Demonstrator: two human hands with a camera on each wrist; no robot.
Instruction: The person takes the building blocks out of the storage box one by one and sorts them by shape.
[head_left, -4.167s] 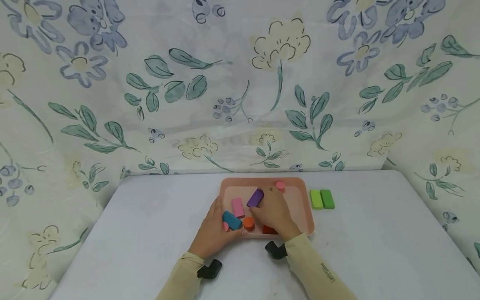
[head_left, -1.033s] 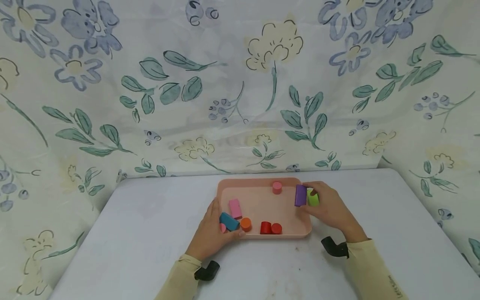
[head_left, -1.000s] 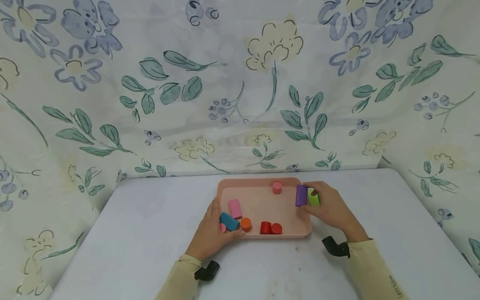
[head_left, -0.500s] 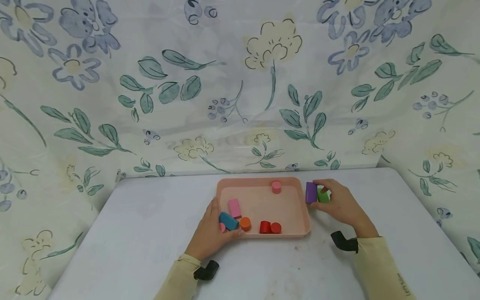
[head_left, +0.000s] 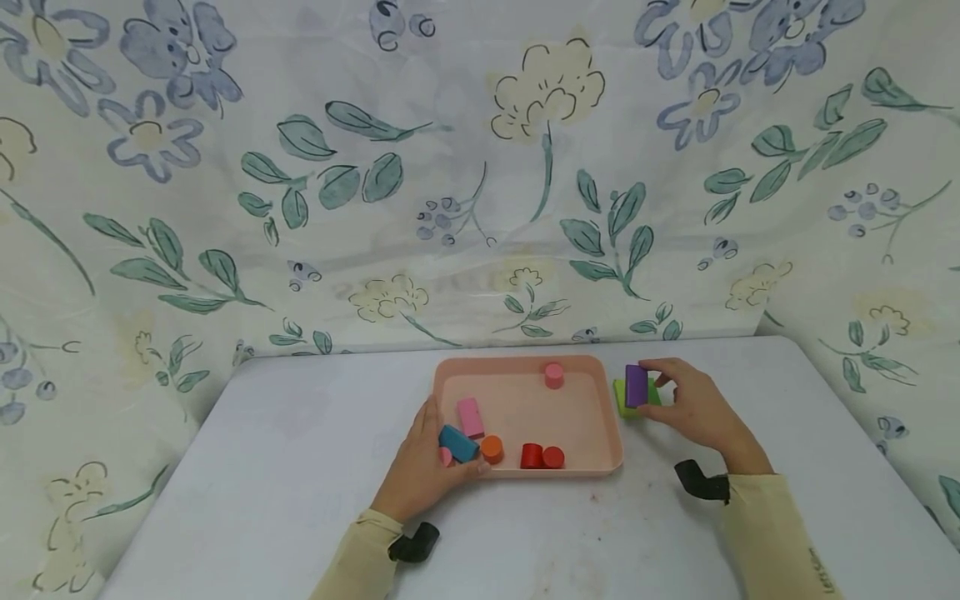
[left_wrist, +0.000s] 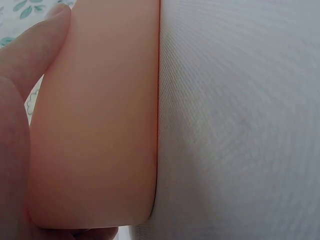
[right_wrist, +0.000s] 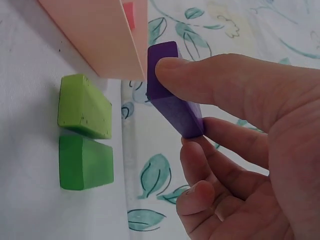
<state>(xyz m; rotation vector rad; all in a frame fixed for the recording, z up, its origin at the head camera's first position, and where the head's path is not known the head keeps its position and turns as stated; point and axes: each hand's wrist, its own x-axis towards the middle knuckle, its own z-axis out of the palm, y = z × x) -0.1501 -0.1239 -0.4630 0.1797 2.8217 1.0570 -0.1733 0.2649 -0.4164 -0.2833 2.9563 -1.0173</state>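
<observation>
In the head view my right hand [head_left: 697,404] pinches a purple block [head_left: 636,386] between thumb and fingers. It is raised above a lime green block [head_left: 622,404] and a green block [head_left: 655,392], partly hiding them. The right wrist view shows the purple block [right_wrist: 172,97] apart from the lime block [right_wrist: 84,107] and green block [right_wrist: 86,163], which lie side by side on the table. My left hand [head_left: 423,467] grips the near left corner of a pink tray [head_left: 525,473]. In the left wrist view its thumb [left_wrist: 37,45] lies over the tray's wall [left_wrist: 100,120].
Inside the tray are a pink block [head_left: 470,417], a blue block [head_left: 458,442], an orange cylinder [head_left: 492,449], two red cylinders [head_left: 532,456], a pink cylinder [head_left: 553,375] and a pink piece [head_left: 446,456] partly behind my hand. A floral cloth [head_left: 480,250] hangs behind the white table [head_left: 300,433].
My right hand has lifted the purple block out of the tray and carried it right, past the rim, to above the two green blocks. My left hand stays at the tray corner.
</observation>
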